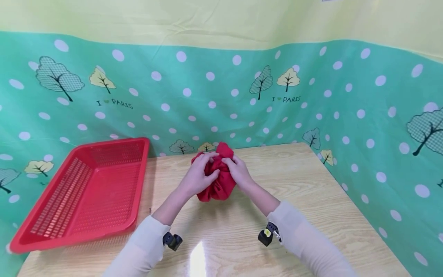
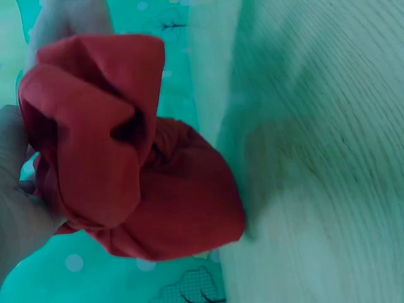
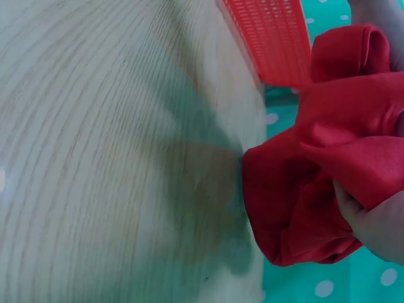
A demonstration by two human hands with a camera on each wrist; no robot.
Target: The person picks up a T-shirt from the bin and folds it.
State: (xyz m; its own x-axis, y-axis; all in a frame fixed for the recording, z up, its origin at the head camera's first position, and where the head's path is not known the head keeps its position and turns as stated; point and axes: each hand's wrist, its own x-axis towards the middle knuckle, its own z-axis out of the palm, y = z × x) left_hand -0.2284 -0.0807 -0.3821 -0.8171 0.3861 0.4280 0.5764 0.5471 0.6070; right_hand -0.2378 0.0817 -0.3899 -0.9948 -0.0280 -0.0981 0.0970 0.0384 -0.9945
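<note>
1. so, the red cloth (image 1: pixel 216 190) is already gathered up into a roundish bundle that seems to sit on the table (image 1: pixel 297 188), toward the back, over to the right of the red basket (image 1: pixel 107 192)
2. progress-wise i'd call the gathering mostly done, since the sides are drawn up and everything is bunched at the top. can't tell if there's a proper knot in there, or anything inside
3. what's left, imo, is securing the top: the folds up there look loose and both hands are on them, so i wouldn't count it as finished
4. left hand (image 1: pixel 197 177) has its fingers bent over the left side of the top, thumb facing them with only a small gap, so it's got hold of the cloth. exact fingertip grip is partly hidden
5. right hand (image 1: pixel 238 173) is curled in from the other side, and the right wrist view has part of it tucked under a fold, so it's holding cloth too, some fingers out of sight
6. the fabric looks soft, matte and fairly thick, with a fat rounded loop and dark hollows on top, deep creases below and a smoother bulging belly
7. the basket is shiny plastic, rectangular with slotted walls, the table has pale streaky woodgrain, and the backdrop (image 1: pixel 180 127) is thin green sheeting with pale dots and little trees
</note>
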